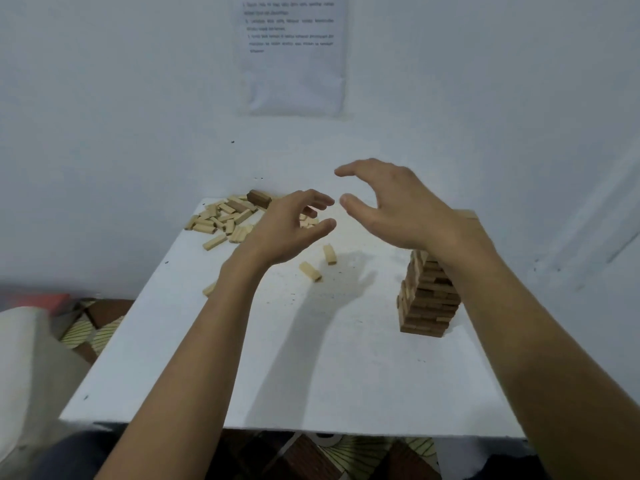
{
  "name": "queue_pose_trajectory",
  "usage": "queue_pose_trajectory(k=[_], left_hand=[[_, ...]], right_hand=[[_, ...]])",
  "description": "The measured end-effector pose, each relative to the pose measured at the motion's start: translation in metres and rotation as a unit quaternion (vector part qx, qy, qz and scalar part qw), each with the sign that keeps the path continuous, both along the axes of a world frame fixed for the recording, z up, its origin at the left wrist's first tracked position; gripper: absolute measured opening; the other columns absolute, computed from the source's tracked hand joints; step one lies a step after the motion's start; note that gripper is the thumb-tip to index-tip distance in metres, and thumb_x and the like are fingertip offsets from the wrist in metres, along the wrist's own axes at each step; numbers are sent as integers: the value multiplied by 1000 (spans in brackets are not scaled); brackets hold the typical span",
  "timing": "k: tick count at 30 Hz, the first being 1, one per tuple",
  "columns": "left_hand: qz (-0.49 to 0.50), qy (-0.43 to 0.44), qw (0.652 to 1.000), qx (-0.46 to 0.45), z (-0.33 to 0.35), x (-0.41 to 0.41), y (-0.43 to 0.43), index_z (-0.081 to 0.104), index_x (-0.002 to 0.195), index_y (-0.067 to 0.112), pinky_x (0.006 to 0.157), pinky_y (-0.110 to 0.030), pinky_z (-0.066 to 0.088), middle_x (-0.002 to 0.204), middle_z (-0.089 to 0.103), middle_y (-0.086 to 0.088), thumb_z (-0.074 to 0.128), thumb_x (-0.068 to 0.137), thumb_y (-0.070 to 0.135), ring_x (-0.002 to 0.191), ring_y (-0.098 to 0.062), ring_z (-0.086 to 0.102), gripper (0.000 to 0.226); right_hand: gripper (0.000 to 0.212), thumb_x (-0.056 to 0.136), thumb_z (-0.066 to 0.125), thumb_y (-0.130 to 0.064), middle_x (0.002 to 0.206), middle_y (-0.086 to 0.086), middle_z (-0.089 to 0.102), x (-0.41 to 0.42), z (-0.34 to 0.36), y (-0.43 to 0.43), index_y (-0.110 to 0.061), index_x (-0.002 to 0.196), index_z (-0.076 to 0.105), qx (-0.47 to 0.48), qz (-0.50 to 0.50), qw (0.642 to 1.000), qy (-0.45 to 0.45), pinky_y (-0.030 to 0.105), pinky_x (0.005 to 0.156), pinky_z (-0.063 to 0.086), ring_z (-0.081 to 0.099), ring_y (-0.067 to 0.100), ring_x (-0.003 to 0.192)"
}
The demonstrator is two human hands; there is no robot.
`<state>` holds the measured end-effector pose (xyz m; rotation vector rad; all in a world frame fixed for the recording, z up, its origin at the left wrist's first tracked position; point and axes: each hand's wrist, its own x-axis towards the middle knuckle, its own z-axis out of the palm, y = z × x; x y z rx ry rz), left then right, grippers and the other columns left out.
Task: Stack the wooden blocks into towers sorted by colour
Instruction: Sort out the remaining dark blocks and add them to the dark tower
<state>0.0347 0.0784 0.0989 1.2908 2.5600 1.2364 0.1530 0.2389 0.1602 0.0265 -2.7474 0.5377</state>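
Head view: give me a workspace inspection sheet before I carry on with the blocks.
Surface: white table, dark specks scattered.
Job's things: block tower upright at right; pile of light blocks far left with one dark block at its far edge; loose light blocks nearer.
Clutter: nothing seen.
Hands: left hand and right hand hover above the table, fingers loosely curved, holding nothing.
Cables: nothing seen.
Surroundings: printed sheet on white wall; patterned floor at left.

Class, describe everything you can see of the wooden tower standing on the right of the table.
The tower is many flat layers of mostly brown wooden blocks, some paler, edges uneven. It stands upright on the white table, right side; its top is hidden behind the right forearm. No fingers grip it.
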Motion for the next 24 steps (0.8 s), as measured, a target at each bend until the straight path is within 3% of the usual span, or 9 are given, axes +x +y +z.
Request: queue_pose_trajectory(k=[5, 14, 17, 21, 24], left_hand=[[64, 1, 998, -26, -22, -51, -36, 64, 120, 21, 86, -27, 47, 121, 65, 7, 64, 92, 31, 105, -8, 60, 29], [207, 11, 975, -86, -77, -180, -62, 66, 116, 19, 89, -33, 46, 119, 65, 0, 61, 92, 28, 110, -19, 59, 26], [251, 22, 958, -135, -97, -220, -64, 66, 116, 23, 91, -39, 45, 123, 62, -2, 58, 92, 33, 110, -24, 58, 28], [277, 40, 947, -155, -114, -259, -57, 65, 115, 24, 96, -44, 40, 124, 62, -2, 52, 94, 40, 113, -26, 56, 29], [269, 45, 944, -186, -123, -279, -52, 65, 115, 27, 92, -42, 37, 120, 63, -1, 45, 98, 32, 112, -27, 56, 26]], right_hand=[[40, 101, 47, -28, 142, 2, 52, -79, -36, -21, -18, 139, 50, -38, 6, 998, -41, 33, 108, 36, 46, 20, 131], [32, 99, 53, -24, 113, 11, 61, -231, -110, -37, -14, 129, 59, -39, 0, 997, -60, 37, 89, 47, 58, 27, 106], [33, 98, 56, -23, 113, 13, 60, -273, -135, -38, -13, 128, 60, -36, -13, 997, -64, 37, 86, 48, 57, 29, 105], [34, 96, 58, -25, 113, 14, 58, -315, -161, -39, -13, 128, 60, -16, -27, 998, -55, 39, 86, 48, 54, 31, 105], [34, 95, 60, -29, 110, 14, 58, -332, -175, -40, -14, 125, 60, 12, -39, 998, -54, 41, 83, 48, 53, 32, 103]])
